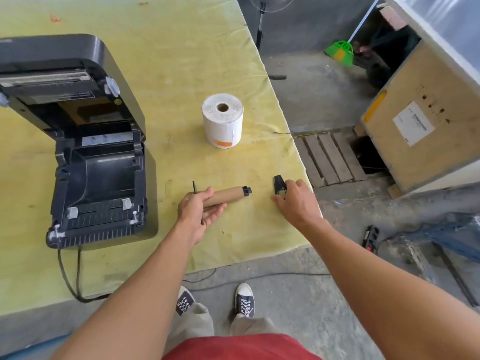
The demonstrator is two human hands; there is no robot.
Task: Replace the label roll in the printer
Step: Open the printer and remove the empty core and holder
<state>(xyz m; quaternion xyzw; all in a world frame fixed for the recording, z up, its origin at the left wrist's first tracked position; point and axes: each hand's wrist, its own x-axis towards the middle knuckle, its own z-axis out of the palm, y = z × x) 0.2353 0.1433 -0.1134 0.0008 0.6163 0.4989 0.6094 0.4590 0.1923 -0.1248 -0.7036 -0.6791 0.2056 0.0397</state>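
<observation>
Nearest the front edge of the table (155,35), an empty cardboard core (228,194) is gripped in the left hand (198,210), the fingers curled under its left part. A black spindle (246,190) runs through the core and sticks out at both ends, so the spent core is judged to be held steady for the spindle to be drawn out.

Just to the right, close to the table's right edge, a small black end piece (279,187) is touched by the fingertips of the right hand (296,200). Whether it is pinched or only being set down cannot be told; it is probably a spindle guide taken off so the core can slide free.

Farther back, towards the middle of the right edge, the new label roll (222,120) stands on end, untouched, well apart from both hands, within easy reach for threading.

Along the left side the printer (78,152) sits with its lid raised and its roll bay empty, ready for loading. Its cables (68,276) hang over the front edge. Nothing lies between the hands and the roll or the bay.
</observation>
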